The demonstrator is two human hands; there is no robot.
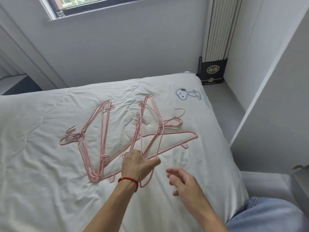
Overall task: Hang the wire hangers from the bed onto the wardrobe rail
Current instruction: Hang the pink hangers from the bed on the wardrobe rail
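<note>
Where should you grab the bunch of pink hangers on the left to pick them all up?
Probably by the hooks of the left hanger stack. They lie bunched together, sticking out at the stack's left side, so coming from the left, fingers could close around all the necks at once.

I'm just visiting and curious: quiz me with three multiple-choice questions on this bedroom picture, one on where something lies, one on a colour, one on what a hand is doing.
1. Where do the wire hangers lie?
A. on the bed quilt
B. on the floor
C. on the windowsill

2. What colour is the cord on the left wrist?
A. blue
B. red
C. green

3. What is the right hand doing?
A. gripping a hanger
B. pressing the wall
C. hovering, holding nothing

Answers: 1 A, the pink hangers rest in piles on the white quilt. 2 B, a red cord circles the wrist. 3 C, its fingers hang loosely curled above the quilt; only the left hand grips hangers.
</note>
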